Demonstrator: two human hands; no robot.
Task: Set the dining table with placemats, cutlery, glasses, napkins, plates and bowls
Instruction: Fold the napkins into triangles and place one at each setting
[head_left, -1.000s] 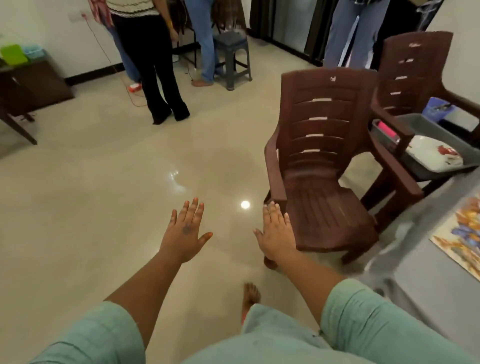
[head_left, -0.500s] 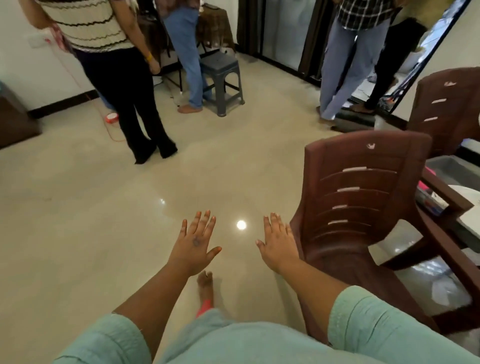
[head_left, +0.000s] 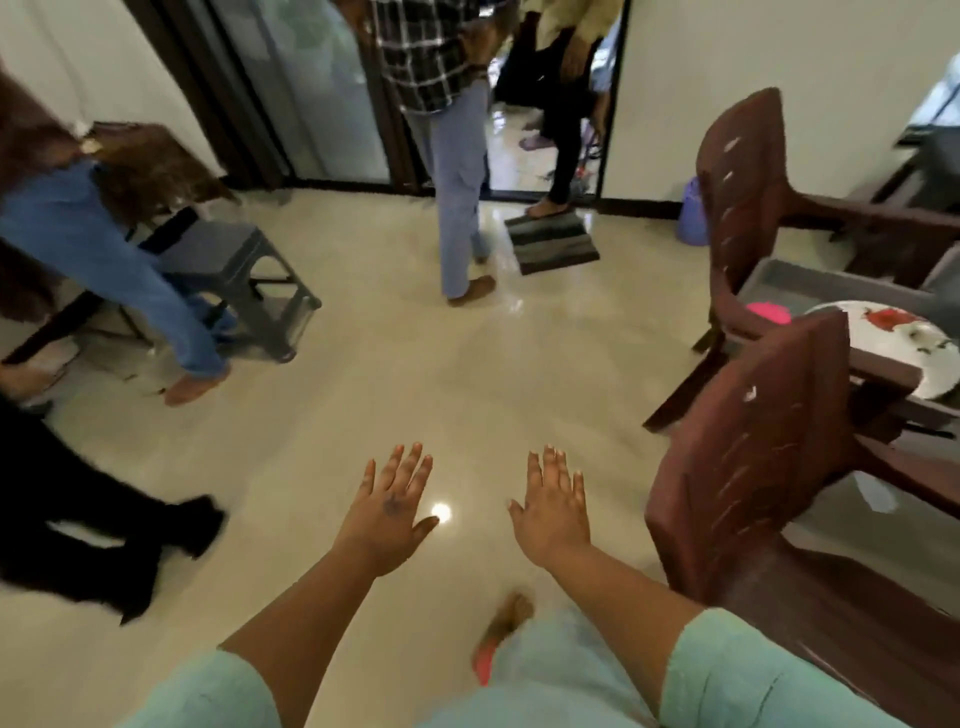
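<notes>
Both the left hand (head_left: 387, 512) and the right hand (head_left: 553, 512) are hovering with fingers straight, slightly apart and holding nothing, so I think the person is walking to the floral plate (head_left: 906, 345) in the grey tray (head_left: 810, 283) at far right and should pass round the near brown plastic chair (head_left: 748, 467).

We count two brown plastic chairs, a near one (head_left: 748, 467) and a far one (head_left: 737, 197). We see one grey step stool (head_left: 244, 275), one striped doormat (head_left: 550, 241), one grey tray (head_left: 831, 291) and one floral plate (head_left: 904, 338). One pink thing (head_left: 769, 313), too blurred to name, lies in the tray. Four other people stand about, seen only in part. Two hands reach out, the left hand (head_left: 387, 512) and the right hand (head_left: 553, 514), and one bare foot (head_left: 506, 618) shows below them.
</notes>
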